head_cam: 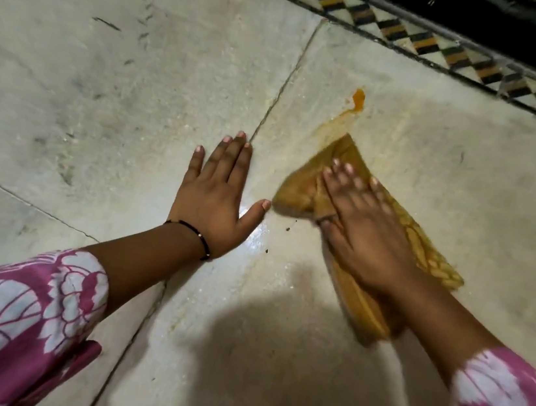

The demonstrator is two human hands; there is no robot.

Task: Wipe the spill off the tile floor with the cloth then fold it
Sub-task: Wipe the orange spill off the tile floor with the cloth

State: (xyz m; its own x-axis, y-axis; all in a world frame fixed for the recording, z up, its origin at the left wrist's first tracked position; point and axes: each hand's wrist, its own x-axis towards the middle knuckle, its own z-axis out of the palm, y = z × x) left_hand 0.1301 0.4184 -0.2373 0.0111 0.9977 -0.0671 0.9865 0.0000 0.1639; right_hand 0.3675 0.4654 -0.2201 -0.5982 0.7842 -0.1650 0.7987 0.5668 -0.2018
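Observation:
A mustard-yellow cloth [306, 187] lies bunched on the pale tile floor [105, 79]. My right hand [366, 226] presses flat on top of it, fingers spread, thumb hooked around a fold. An orange spill [358, 97] with a smeared trail [333, 123] runs from just beyond the cloth's far tip. My left hand [217, 192] rests flat on the bare tile to the left of the cloth, fingers apart, holding nothing. A wet sheen [255, 235] shows on the tile between the two hands.
A patterned border strip of black, yellow and white triangles [450, 49] runs diagonally across the top right, with a dark area beyond it. Tile joints cross the floor. A few small crumbs [287, 229] lie near the cloth. My shadow falls on the near tile.

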